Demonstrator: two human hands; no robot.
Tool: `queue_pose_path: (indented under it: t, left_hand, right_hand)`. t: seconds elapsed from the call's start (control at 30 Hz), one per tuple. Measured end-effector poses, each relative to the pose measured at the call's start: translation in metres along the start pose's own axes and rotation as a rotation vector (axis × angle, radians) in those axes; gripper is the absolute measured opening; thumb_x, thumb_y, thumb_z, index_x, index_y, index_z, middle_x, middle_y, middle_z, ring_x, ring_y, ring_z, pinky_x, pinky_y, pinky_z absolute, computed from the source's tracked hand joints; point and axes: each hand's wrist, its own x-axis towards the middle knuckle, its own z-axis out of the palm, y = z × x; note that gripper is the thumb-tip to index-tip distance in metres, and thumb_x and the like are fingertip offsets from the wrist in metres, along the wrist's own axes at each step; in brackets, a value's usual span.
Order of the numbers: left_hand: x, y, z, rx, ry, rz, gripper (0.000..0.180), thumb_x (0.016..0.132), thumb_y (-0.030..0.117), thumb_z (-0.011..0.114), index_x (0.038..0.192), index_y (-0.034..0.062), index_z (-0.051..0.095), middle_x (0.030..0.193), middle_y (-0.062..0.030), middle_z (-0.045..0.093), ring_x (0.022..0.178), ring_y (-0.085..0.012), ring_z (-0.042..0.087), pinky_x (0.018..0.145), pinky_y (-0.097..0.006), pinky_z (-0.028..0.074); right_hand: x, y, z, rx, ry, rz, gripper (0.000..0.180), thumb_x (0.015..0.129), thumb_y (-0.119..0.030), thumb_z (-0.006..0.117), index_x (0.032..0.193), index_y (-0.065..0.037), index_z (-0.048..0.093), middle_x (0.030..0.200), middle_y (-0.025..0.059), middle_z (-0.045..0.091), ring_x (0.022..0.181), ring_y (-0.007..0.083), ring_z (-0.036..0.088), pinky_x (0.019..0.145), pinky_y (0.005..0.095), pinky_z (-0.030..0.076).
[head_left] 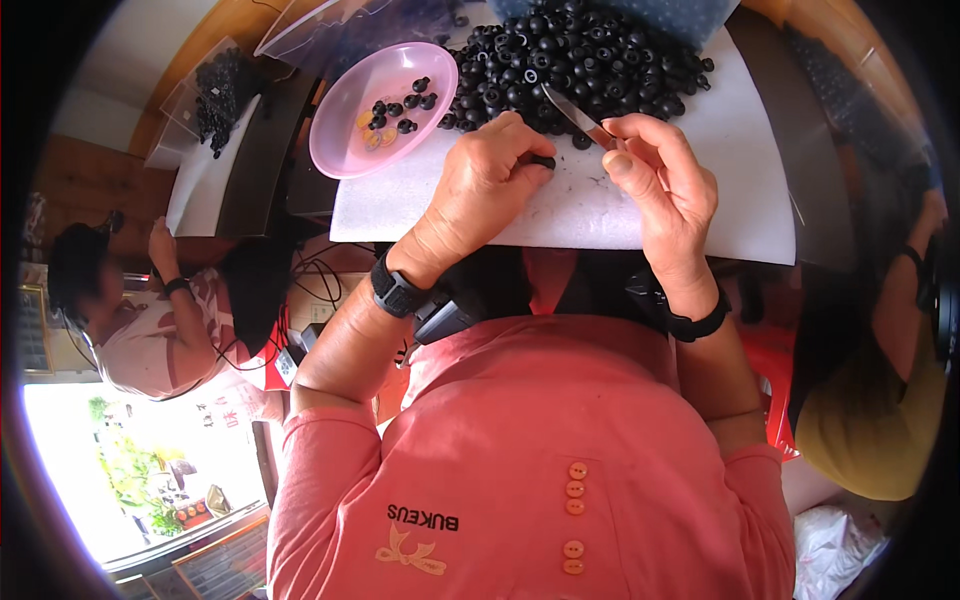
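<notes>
My left hand (492,178) is closed on a small black rounded part (540,161), which pokes out between thumb and forefinger. In my right hand (662,185) is a small knife (570,108), its blade pointing up and left over a heap of similar black parts (590,60). The fingers of that hand wrap round the handle, hiding most of it. Both hands are above the near part of a white sheet (740,200) on the table. Beside the left hand sits a pink oval bowl (335,150) with several black parts in it.
A clear plastic bin (340,35) stands behind the bowl, and a bluish container (690,20) lies behind the heap. Small dark scraps (570,185) are scattered on the sheet. One person (170,320) sits at the left by another worktable, another (890,380) at the right. Cables (320,275) hang at the left.
</notes>
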Motion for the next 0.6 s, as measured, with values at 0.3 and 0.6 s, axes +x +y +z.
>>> queue_pose_path:
  t: [0.3,0.6]
  left_hand:
    - [-0.002,-0.0047,0.0036,0.011,0.067,0.023,0.018,0.08,0.0,0.073,0.097,-0.0025,0.069,0.086,-0.0068,0.059,0.07,-0.0167,0.06,0.065,-0.029,0.048]
    - [-0.0073,-0.0002,0.0018,0.14,0.092,-0.01,0.024,0.079,0.002,0.073,0.103,-0.0022,0.069,0.089,-0.0089,0.06,0.071,-0.0184,0.06,0.064,-0.031,0.048]
  right_hand:
    - [0.0009,0.0002,0.0041,-0.065,-0.009,-0.005,0.024,0.091,-0.012,0.075,0.109,0.001,0.065,0.08,0.0004,0.062,0.067,0.0052,0.05,0.062,0.0196,0.044]
    - [-0.0014,0.0002,0.0063,-0.052,-0.021,0.023,0.022,0.091,-0.012,0.074,0.106,0.001,0.065,0.084,0.0018,0.065,0.068,0.0054,0.053,0.063,0.0197,0.045]
